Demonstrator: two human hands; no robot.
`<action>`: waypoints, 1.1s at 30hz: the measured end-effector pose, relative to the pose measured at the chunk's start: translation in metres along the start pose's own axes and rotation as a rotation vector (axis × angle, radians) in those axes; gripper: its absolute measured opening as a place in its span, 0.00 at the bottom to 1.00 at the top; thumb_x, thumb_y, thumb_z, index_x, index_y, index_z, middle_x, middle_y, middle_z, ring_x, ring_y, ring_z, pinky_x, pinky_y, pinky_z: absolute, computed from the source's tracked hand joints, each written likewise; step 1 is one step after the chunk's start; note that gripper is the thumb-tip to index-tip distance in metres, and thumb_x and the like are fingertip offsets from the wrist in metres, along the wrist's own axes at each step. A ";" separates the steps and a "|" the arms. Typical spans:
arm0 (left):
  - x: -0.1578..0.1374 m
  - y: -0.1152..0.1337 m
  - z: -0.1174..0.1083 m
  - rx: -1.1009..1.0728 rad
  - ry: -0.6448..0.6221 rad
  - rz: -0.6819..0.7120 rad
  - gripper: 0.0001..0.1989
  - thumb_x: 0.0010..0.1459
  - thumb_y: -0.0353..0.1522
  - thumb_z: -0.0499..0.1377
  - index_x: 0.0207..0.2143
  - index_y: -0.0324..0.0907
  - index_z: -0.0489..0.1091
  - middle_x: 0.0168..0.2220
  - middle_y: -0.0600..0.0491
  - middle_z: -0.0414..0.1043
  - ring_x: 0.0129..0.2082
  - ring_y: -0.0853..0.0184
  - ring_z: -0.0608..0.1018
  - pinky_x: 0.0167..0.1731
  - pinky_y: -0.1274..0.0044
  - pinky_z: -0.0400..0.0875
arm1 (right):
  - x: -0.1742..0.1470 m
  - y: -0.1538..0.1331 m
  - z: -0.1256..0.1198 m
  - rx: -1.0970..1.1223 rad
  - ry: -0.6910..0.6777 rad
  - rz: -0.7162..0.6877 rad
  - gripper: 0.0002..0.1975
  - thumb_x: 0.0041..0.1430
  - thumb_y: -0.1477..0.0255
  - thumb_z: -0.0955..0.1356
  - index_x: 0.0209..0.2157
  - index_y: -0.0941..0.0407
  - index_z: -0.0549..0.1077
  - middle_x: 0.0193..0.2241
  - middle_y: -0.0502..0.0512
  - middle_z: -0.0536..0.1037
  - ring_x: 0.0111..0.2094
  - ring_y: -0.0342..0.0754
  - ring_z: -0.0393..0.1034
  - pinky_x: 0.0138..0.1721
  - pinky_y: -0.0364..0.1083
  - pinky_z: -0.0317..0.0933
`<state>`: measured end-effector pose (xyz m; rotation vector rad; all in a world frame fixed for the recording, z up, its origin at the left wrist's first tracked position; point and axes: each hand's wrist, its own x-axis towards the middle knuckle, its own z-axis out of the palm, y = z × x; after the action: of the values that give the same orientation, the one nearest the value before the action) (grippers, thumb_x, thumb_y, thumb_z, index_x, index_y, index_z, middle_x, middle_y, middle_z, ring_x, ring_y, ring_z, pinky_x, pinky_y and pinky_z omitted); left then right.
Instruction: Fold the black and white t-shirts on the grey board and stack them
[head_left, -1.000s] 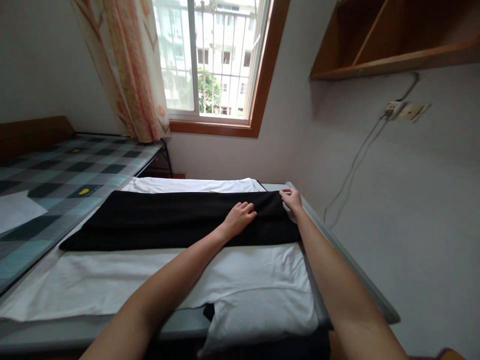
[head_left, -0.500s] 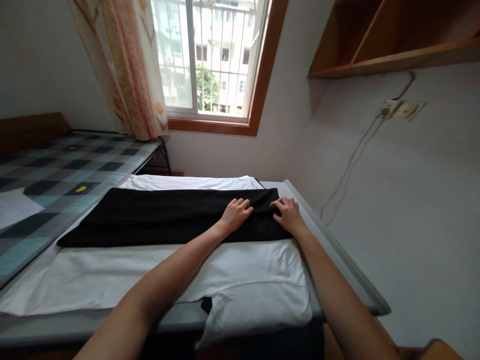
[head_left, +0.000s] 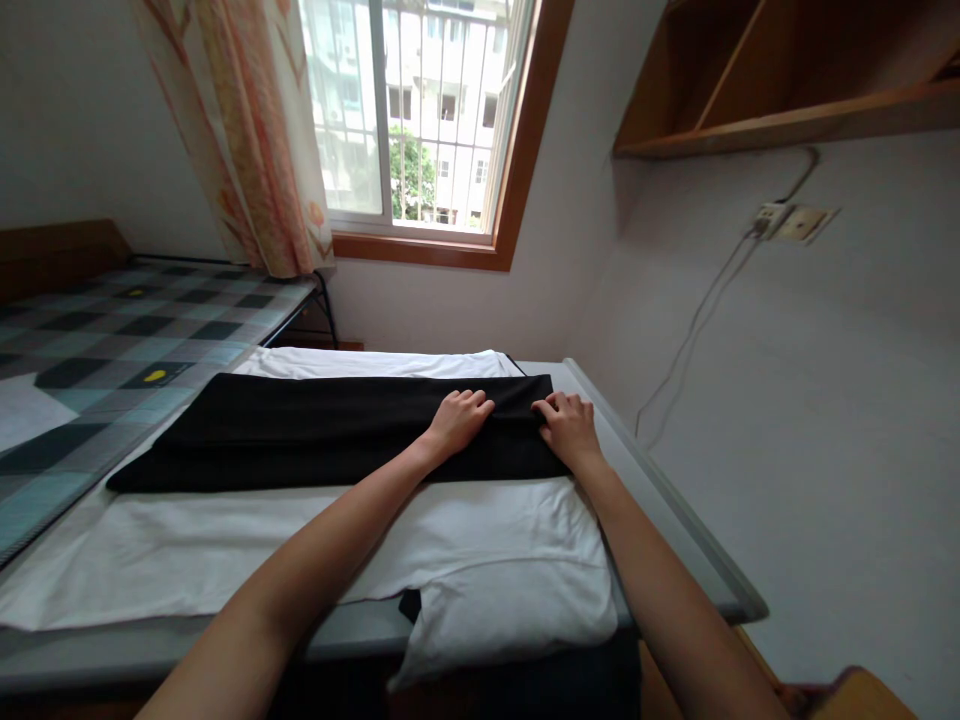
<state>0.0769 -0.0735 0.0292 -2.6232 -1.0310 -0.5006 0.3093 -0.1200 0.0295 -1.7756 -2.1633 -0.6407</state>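
A long black folded garment (head_left: 300,430), which looks like trousers, lies across a white T-shirt (head_left: 480,530) spread on a grey-topped table. Toward the garment's right end, my left hand (head_left: 459,420) rests on it with fingers curled into the cloth. My right hand (head_left: 568,425) is at its right edge, thumb and fingers bent and closed on the fabric there. Slight creases run through the cloth between the two hands. One sleeve of the T-shirt hangs over the table's near edge. My left fingertips are partly hidden by the hand itself.
A bed with a checked mat (head_left: 187,320) adjoins the table on the left, with a white sheet of paper (head_left: 30,410) on it. A barred window (head_left: 442,120) and a curtain (head_left: 255,150) are ahead. Wooden shelves (head_left: 795,115) and a socket with a cable (head_left: 772,220) are on the right wall.
My left hand has shifted slightly left along the black garment, and the right-hand fingers have drawn a little closer together at its edge. The view has moved slightly.
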 end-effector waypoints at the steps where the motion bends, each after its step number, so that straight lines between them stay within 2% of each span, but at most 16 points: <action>1: 0.000 -0.001 -0.001 -0.001 -0.012 -0.001 0.06 0.63 0.27 0.53 0.40 0.41 0.70 0.39 0.49 0.72 0.38 0.62 0.74 0.34 0.72 0.63 | -0.001 0.001 0.001 -0.012 -0.005 0.010 0.12 0.54 0.77 0.67 0.40 0.52 0.76 0.41 0.59 0.74 0.42 0.57 0.60 0.42 0.52 0.48; 6: 0.000 0.000 -0.001 -0.004 -0.040 -0.024 0.07 0.63 0.26 0.53 0.41 0.41 0.69 0.38 0.50 0.72 0.37 0.63 0.74 0.32 0.74 0.63 | 0.001 0.002 0.003 -0.034 -0.010 0.049 0.08 0.55 0.77 0.66 0.36 0.54 0.75 0.37 0.58 0.75 0.39 0.54 0.63 0.40 0.51 0.48; 12: 0.001 -0.004 0.005 0.076 0.041 -0.054 0.09 0.63 0.24 0.51 0.42 0.41 0.68 0.38 0.47 0.71 0.38 0.61 0.73 0.34 0.72 0.64 | 0.006 -0.002 0.000 -0.009 0.125 0.114 0.10 0.57 0.78 0.64 0.39 0.56 0.73 0.38 0.60 0.72 0.38 0.53 0.65 0.39 0.48 0.52; 17: 0.001 -0.007 0.009 0.078 -0.011 0.004 0.09 0.62 0.23 0.53 0.41 0.40 0.69 0.37 0.47 0.71 0.38 0.61 0.73 0.33 0.72 0.63 | 0.005 -0.004 0.006 -0.039 -0.026 0.109 0.10 0.58 0.81 0.62 0.35 0.56 0.74 0.36 0.60 0.72 0.35 0.51 0.66 0.37 0.49 0.52; 21: 0.002 -0.005 0.009 0.073 0.009 -0.018 0.10 0.64 0.24 0.51 0.42 0.41 0.69 0.38 0.47 0.71 0.39 0.60 0.73 0.35 0.71 0.63 | 0.008 -0.007 0.011 -0.018 -0.015 0.206 0.12 0.59 0.81 0.61 0.38 0.57 0.74 0.39 0.61 0.72 0.32 0.49 0.66 0.35 0.47 0.53; 24: 0.002 -0.006 0.009 0.054 -0.012 -0.016 0.09 0.64 0.25 0.51 0.43 0.41 0.70 0.39 0.47 0.71 0.40 0.60 0.73 0.35 0.72 0.63 | 0.009 -0.002 0.013 0.115 -0.065 0.191 0.11 0.56 0.81 0.63 0.36 0.56 0.74 0.39 0.59 0.73 0.33 0.48 0.67 0.36 0.46 0.56; 26: 0.002 -0.007 0.009 0.041 -0.021 -0.019 0.09 0.64 0.26 0.52 0.43 0.42 0.70 0.39 0.48 0.72 0.39 0.61 0.73 0.35 0.72 0.63 | 0.007 0.007 0.015 0.296 -0.078 0.142 0.10 0.53 0.79 0.65 0.36 0.55 0.75 0.37 0.56 0.73 0.32 0.48 0.68 0.39 0.47 0.59; 29: 0.001 -0.007 0.009 0.028 -0.007 -0.015 0.07 0.64 0.29 0.54 0.43 0.42 0.69 0.39 0.48 0.72 0.39 0.60 0.74 0.34 0.72 0.63 | 0.002 0.026 0.019 0.616 0.080 0.192 0.15 0.51 0.76 0.63 0.40 0.56 0.75 0.35 0.55 0.74 0.31 0.47 0.69 0.38 0.47 0.62; 31: 0.000 -0.007 0.009 0.014 -0.002 0.001 0.07 0.64 0.34 0.57 0.42 0.42 0.69 0.40 0.49 0.72 0.40 0.60 0.74 0.34 0.72 0.62 | 0.000 0.039 0.021 0.734 0.243 0.349 0.17 0.51 0.75 0.60 0.39 0.58 0.76 0.32 0.56 0.75 0.30 0.47 0.69 0.34 0.47 0.63; 33: -0.001 -0.008 0.010 -0.003 -0.003 0.014 0.10 0.63 0.38 0.58 0.42 0.42 0.70 0.40 0.49 0.72 0.39 0.60 0.74 0.34 0.72 0.62 | -0.001 0.048 0.024 0.762 0.343 0.514 0.17 0.49 0.76 0.58 0.34 0.59 0.76 0.29 0.57 0.75 0.29 0.48 0.69 0.33 0.47 0.63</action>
<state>0.0732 -0.0648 0.0205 -2.6329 -1.0131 -0.4962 0.3580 -0.1020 0.0160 -1.5315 -1.3562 0.0256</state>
